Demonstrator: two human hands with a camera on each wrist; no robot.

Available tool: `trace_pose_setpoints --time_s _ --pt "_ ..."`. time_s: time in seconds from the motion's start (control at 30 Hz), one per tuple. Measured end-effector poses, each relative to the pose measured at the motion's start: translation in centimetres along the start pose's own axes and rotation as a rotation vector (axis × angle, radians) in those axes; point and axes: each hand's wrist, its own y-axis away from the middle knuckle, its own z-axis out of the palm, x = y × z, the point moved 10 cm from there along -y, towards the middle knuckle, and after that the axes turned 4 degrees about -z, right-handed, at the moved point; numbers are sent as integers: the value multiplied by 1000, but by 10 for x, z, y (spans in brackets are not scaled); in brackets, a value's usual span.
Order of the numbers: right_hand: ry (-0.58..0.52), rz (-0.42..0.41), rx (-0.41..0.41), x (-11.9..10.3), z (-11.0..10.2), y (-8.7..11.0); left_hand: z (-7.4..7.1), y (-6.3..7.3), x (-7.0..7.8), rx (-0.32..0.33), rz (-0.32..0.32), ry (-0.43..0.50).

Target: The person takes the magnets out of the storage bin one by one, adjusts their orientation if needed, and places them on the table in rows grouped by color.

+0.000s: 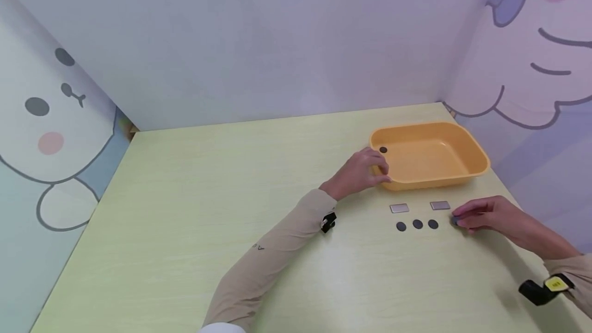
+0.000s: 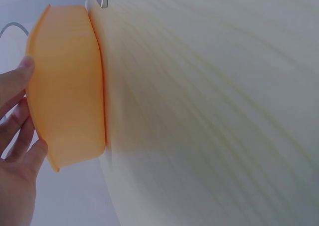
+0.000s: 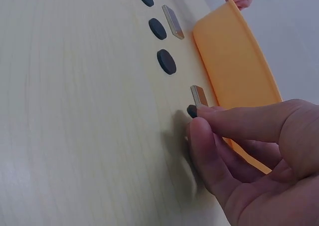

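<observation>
An orange plastic basin (image 1: 435, 185) stands on the table at the far right. My left hand (image 1: 363, 171) grips its left rim, thumb outside and fingers over the edge. Near the basin's front right corner, my right hand (image 1: 492, 217) pinches a small dark disc (image 3: 192, 111) between thumb and forefinger, just above the tabletop. Left of that hand, three dark round discs (image 1: 418, 224) lie in a row. Two flat silvery rectangular pieces, one left (image 1: 399, 208) and one right (image 1: 440, 205), lie between the row and the basin. Another dark disc (image 1: 383, 150) is inside the basin, near its left end.
The pale wooden table (image 1: 208, 209) stretches far to the left. A plain pale wall (image 1: 277, 40) rises behind it, and panels with cartoon figures flank both sides. The basin sits close to the right-hand panel (image 1: 532, 143).
</observation>
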Motion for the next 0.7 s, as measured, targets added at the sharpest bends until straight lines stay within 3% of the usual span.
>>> trace_pose_setpoints --time_s 0.33,0.7 --pt "307 -50 105 -13 4 -6 1 -1 -2 0 -4 3" --pt "418 -78 187 -21 10 -5 3 0 -3 -8 -2 4"
